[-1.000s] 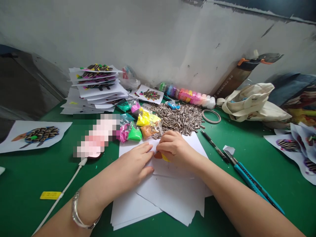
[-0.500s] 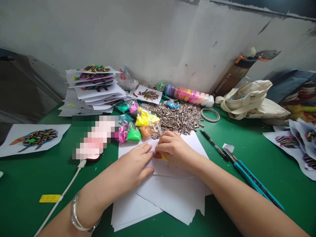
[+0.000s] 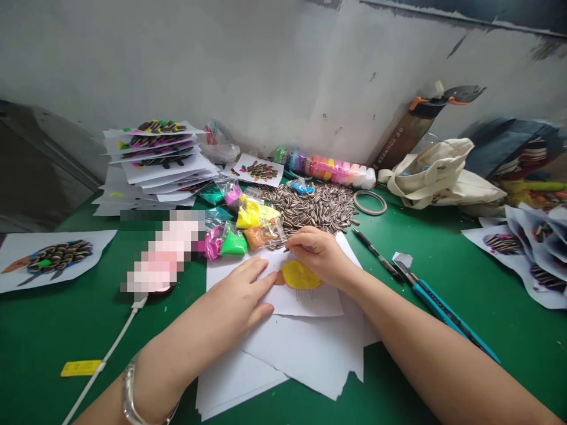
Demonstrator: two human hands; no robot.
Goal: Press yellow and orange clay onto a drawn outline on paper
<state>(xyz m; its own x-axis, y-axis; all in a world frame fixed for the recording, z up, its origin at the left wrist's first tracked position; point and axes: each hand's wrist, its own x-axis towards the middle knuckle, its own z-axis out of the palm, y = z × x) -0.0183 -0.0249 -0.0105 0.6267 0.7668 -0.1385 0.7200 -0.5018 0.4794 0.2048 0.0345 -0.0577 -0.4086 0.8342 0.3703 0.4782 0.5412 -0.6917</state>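
A small white sheet (image 3: 283, 302) lies on larger white papers (image 3: 310, 354) in front of me. On it are a flat yellow clay shape (image 3: 297, 275) and a small orange-brown piece at its left end, with thin drawn lines below. My left hand (image 3: 243, 289) rests on the sheet with its fingers spread, a fingertip beside the orange-brown piece. Just above the yellow shape, my right hand (image 3: 316, 251) pinches a small dark object, maybe a seed, at its fingertips. Behind the papers lie a pile of striped seeds (image 3: 319, 206) and bags of coloured clay (image 3: 254, 212).
Stacked seed pictures (image 3: 159, 162) stand at the back left. A pixelated pink object (image 3: 163, 254) with a white cable lies left. Rightward are a pen (image 3: 376, 255), a blue cutter (image 3: 452, 313), a tape ring (image 3: 370, 202), a cloth bag (image 3: 443, 177) and more pictures (image 3: 540, 254).
My right hand has lifted and shifted up from the clay, uncovering the yellow shape. The dark object at its fingertips now shows. The whole view has shifted slightly.
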